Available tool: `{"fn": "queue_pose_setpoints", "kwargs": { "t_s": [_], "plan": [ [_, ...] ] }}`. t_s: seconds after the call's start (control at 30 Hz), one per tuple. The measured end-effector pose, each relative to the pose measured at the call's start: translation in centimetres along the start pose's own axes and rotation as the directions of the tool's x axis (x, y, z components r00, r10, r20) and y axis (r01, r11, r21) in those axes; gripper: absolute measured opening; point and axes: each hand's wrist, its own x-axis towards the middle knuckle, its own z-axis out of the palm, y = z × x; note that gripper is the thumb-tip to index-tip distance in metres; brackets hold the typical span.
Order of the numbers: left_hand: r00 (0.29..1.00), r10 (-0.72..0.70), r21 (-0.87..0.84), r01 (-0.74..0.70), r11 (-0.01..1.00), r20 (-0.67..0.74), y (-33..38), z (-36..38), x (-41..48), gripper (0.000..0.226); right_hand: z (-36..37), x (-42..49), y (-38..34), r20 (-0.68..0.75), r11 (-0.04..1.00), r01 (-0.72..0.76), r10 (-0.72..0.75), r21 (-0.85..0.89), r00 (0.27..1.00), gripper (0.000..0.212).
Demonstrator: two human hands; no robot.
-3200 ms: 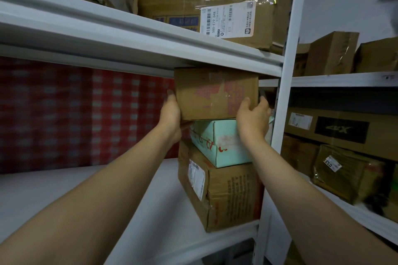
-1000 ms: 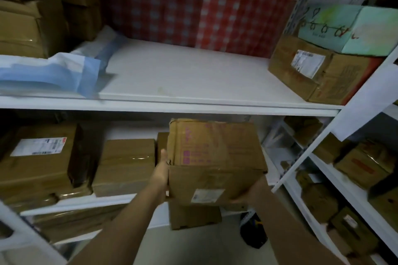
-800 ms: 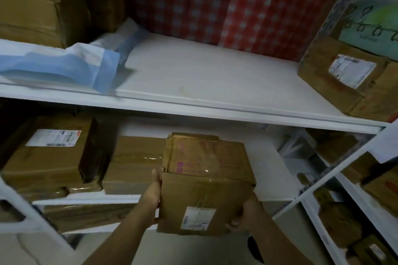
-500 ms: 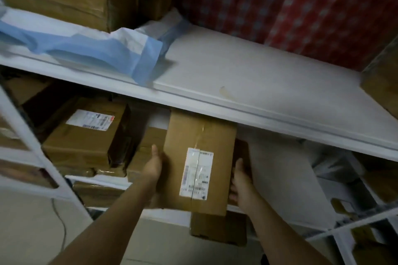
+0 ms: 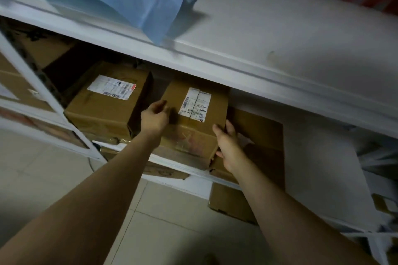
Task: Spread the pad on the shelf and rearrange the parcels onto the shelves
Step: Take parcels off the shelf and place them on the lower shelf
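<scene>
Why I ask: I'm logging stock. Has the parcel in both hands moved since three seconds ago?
Yes. The parcel has gone down: it was above the white shelf; now it lies beneath it, left hand and right hand holding it.

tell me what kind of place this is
Probably a parcel storeroom or courier depot: white shelves packed with taped cardboard boxes, and the held parcel bears a barcode label.
</scene>
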Motion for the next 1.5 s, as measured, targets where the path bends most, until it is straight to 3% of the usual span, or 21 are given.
{"fn": "queue_pose_setpoints", "kwargs": {
  "t_s": [0.2,0.23,0.3,0.37,0.43,0.53,0.6,0.7,0.77,0.83,0.9,0.97,1.03,1.07,1.13,1.17,1.2,1.23,1.3,1.4,1.5],
  "plan": [
    [0.999,0.024,0.172,-0.018,0.985,-0.030,-2.9,-0.3,0.1,0.042,1.7,-0.6,3.0,-0.001,0.996,-0.069,0.069,-0.062,0.998,0.062],
    [0.997,0.061,0.272,-0.046,0.961,-0.045,-2.6,-0.3,-0.1,0.043,1.7,-0.8,2.9,-0.007,0.995,-0.065,0.064,-0.073,0.998,0.061],
    [0.969,0.224,0.544,-0.134,0.828,-0.102,-2.2,-0.2,-0.8,0.045,1.6,-1.6,2.6,-0.029,0.995,-0.023,0.020,-0.100,0.999,0.059],
    [0.908,0.400,0.670,-0.223,0.708,-0.121,-1.4,0.6,-2.3,0.040,1.1,-3.0,2.0,-0.069,0.992,0.055,-0.063,-0.112,0.996,0.056],
    [0.871,0.490,0.690,-0.328,0.645,-0.044,-0.5,2.0,-4.5,0.028,0.0,-4.4,1.4,-0.130,0.975,0.154,-0.176,-0.161,0.976,0.045],
    [0.798,0.536,0.490,-0.597,0.636,0.276,1.3,4.3,-8.3,0.031,-3.4,-6.6,0.0,-0.179,0.931,0.271,-0.318,-0.244,0.931,0.032],
    [0.676,0.548,0.343,-0.730,0.591,0.493,3.3,6.1,-11.0,0.040,-6.5,-8.1,-1.6,-0.242,0.898,0.327,-0.401,-0.294,0.884,0.034],
    [0.343,0.657,0.144,-0.930,0.338,0.671,7.0,10.0,-15.9,0.051,-12.1,-10.4,-4.2,-0.359,0.835,0.375,-0.521,-0.402,0.775,0.035],
    [0.153,0.718,0.039,-0.984,0.173,0.679,9.4,13.0,-18.8,0.052,-15.5,-11.9,-5.9,-0.238,0.752,0.301,-0.515,-0.586,0.824,0.027],
    [0.054,0.754,-0.017,-0.996,0.086,0.655,11.7,16.5,-21.4,0.053,-18.8,-13.8,-7.1,-0.092,0.662,0.277,-0.465,-0.697,0.880,0.025],
    [0.018,0.782,-0.056,-0.996,0.067,0.623,14.0,20.2,-24.2,0.054,-22.4,-15.8,-7.9,0.055,0.544,0.348,-0.482,-0.764,0.875,0.028],
    [0.035,0.805,-0.075,-0.992,0.098,0.592,16.0,23.5,-26.2,0.046,-25.5,-17.4,-9.2,0.093,0.404,0.339,-0.518,-0.849,0.850,0.024],
    [0.078,0.815,-0.115,-0.978,0.175,0.574,17.7,27.0,-28.4,0.025,-29.4,-18.9,-11.4,0.037,0.356,0.318,-0.614,-0.879,0.789,0.027],
    [0.102,0.814,-0.132,-0.968,0.214,0.573,18.4,28.9,-29.5,0.016,-31.8,-19.5,-12.4,0.001,0.335,0.303,-0.669,-0.892,0.743,0.027],
    [0.150,0.792,-0.163,-0.940,0.299,0.591,19.4,32.5,-31.7,0.022,-36.3,-20.8,-13.7,-0.128,0.316,0.225,-0.794,-0.922,0.594,0.025],
    [0.182,0.776,-0.172,-0.921,0.350,0.604,19.9,34.0,-32.6,0.030,-38.2,-21.5,-14.1,-0.254,0.385,0.200,-0.841,-0.901,0.477,0.023],
    [0.221,0.757,-0.172,-0.899,0.402,0.615,20.4,35.4,-33.3,0.038,-39.9,-22.2,-14.4,-0.435,0.529,0.238,-0.829,-0.815,0.352,0.019],
    [0.256,0.735,-0.170,-0.876,0.451,0.628,20.8,37.1,-34.1,0.045,-42.2,-22.7,-14.5,-0.613,0.653,0.308,-0.757,-0.692,0.226,0.015],
    [0.317,0.684,-0.158,-0.829,0.536,0.657,21.7,39.8,-35.4,0.060,-46.4,-23.5,-14.9,-0.825,0.769,0.378,-0.565,-0.516,0.023,0.015],
    [0.335,0.659,-0.149,-0.812,0.564,0.673,23.0,42.9,-36.9,0.074,-51.5,-24.1,-15.2,-0.890,0.805,0.421,-0.456,-0.418,-0.012,0.028],
    [0.272,0.689,-0.112,-0.883,0.457,0.672,24.3,45.1,-39.2,0.070,-54.5,-24.1,-15.4,-0.870,0.763,0.486,-0.493,-0.427,0.009,0.029]
  ]
}}
